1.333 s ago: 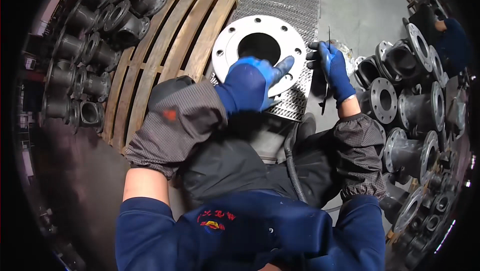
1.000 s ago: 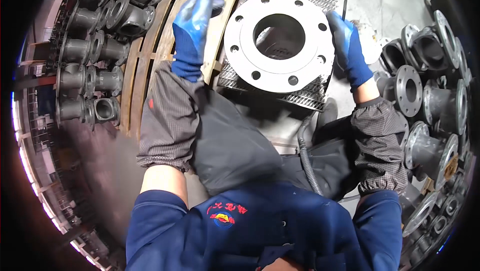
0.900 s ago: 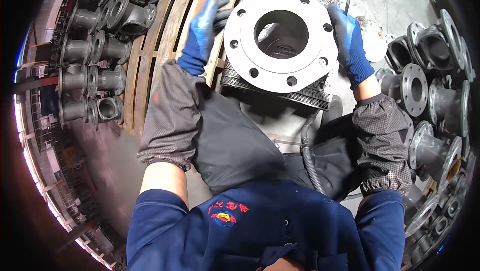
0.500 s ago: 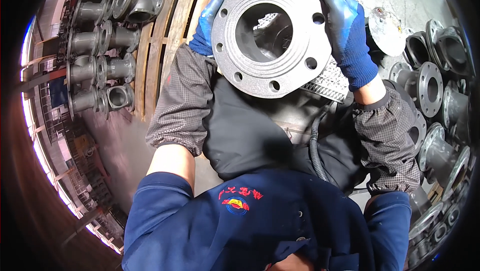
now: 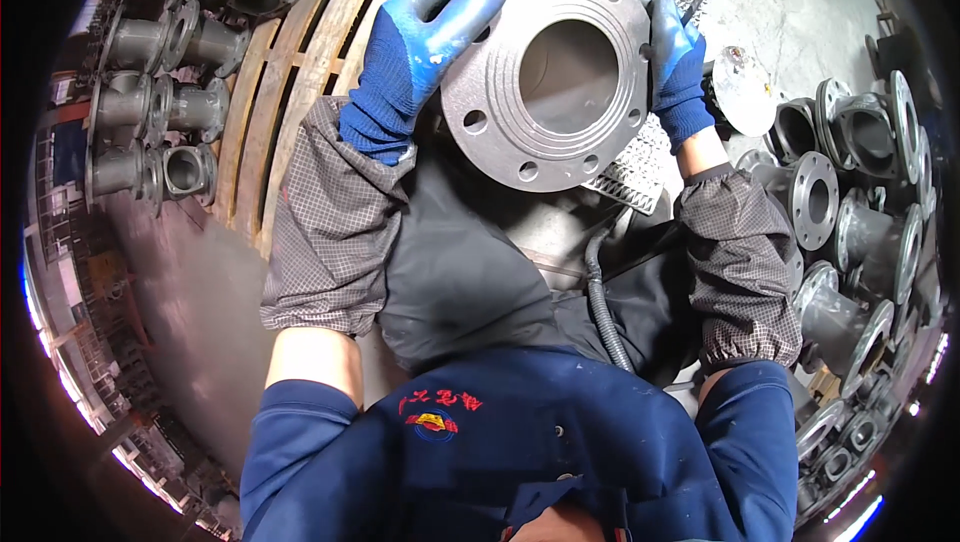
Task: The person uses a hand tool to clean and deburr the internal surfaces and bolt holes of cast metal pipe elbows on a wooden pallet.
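The left hand (image 5: 428, 34) and right hand (image 5: 677, 64) grasp one gray pipe piece (image 5: 492, 87); the right also appears to hold one thin dark stick (image 5: 696, 5).

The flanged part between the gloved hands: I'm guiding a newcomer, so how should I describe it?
Start at the wooden pallet, upper left, and move right to the left hand. Between it and the right hand is the flanged part, a grey ring with bolt holes around a wide round opening. Unlike the flanged castings at both sides, it has both gloved hands at its rim.
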The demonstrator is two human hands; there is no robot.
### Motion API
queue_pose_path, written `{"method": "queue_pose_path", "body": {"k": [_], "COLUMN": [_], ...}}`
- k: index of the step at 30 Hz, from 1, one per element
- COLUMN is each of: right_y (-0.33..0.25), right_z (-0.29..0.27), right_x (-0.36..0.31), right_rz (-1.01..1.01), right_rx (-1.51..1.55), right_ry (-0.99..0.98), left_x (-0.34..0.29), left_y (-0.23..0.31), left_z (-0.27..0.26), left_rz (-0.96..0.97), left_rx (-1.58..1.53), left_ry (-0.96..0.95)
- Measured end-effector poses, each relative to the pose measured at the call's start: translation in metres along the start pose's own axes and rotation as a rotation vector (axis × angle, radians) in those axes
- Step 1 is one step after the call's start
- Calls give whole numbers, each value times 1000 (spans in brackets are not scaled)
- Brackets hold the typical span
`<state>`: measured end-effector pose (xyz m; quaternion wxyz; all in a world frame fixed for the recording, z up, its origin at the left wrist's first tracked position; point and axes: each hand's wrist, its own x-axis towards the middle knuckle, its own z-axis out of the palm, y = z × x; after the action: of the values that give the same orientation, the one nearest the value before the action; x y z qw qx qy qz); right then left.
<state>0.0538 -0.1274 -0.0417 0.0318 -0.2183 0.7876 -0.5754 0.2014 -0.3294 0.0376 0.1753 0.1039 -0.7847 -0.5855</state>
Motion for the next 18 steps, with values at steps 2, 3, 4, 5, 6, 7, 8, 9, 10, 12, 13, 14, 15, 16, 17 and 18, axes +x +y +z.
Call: {"method": "queue_pose_path", "body": {"k": [2, 3, 4, 5, 6, 7, 8, 9, 10, 12, 13, 14, 15, 16, 17, 18], "right_y": [-7, -10, -14, -22, -19, -14, -19, -31, -46, -73, -77, -72, -84, -76, -68, -68], "right_z": [-2, -2, -7, -6, -11, -19, -32, -39, -48, -51, -50, -47, -31, -24, -15, -8], "right_x": [5, 2, 2, -1, 1, 3, 0, -5, -12, -36, -47, -58, -75, -88, -99, -106], "right_rz": [229, 233, 247, 267, 206, 146, 92, 42, 94, 93, 41, 64, 91, -6, -106, -123], "right_rx": [135, 246, 216, 199, 195, 190, 248, 270, 239, 170, 128, 325, 202, 86, -5, -28], "right_ry": [22, 60, 99, 120, 110, 101, 153, 173, 168, 104, 52, -32, -21, 77, 163, 162], "left_x": [-4, -5, -6, -11, -11, -11, -12, -14, -16, -20, -22, -26, -28, -25, -26, -31], "left_y": [10, 10, 10, 7, 5, 2, 2, 6, 8, 11, 12, 24, 21, 16, 19, 23], "left_z": [3, 6, 11, 10, 9, 9, 17, 20, 22, 26, 31, 36, 37, 52, 60, 64], "left_rz": [-26, -42, -58, -86, -63, -5, 8, 20, 74, 54, 68, 11, 78, 146, 209, 136], "left_rx": [54, 42, 28, 28, 78, 189, 148, 124, 199, 200, 209, 338, 352, 348, 372, 374], "left_ry": [-7, 3, 11, 30, 28, 3, -13, -17, -29, -16, -3, 7, 31, 14, 10, -14]}}
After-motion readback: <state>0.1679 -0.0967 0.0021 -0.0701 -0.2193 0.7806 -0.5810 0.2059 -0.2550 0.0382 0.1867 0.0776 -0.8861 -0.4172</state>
